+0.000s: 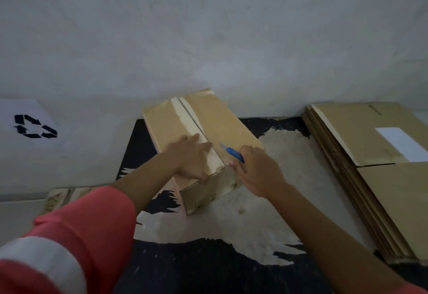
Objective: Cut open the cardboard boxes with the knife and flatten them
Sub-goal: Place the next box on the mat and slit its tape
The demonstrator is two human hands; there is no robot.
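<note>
Nearest me, on the near-left side of the cardboard box [231, 120], my coral sleeve [76, 235] leads up to my left hand [192, 157]. It lies flat on the box top with the fingers spread and straight, pinning the left flap and grasping nothing. At the box's near right corner my right hand [257, 171] is curled round the blue knife [232, 153], whose pale blade points away from me over the right flap, just beside the taped seam [185, 110]. The box stands closed on the worn floor, its far end close to the wall. I judge this to be the cutting step on the top seam; a dark line runs along the tape, but I cannot tell whether it is slit right through. Next I need the blade set into that line and drawn along it, keeping clear of my left fingers. To the right of the box, well apart, lies a stack of flattened boxes [370, 145]; far to its left, a recycling sign [34, 126].
</note>
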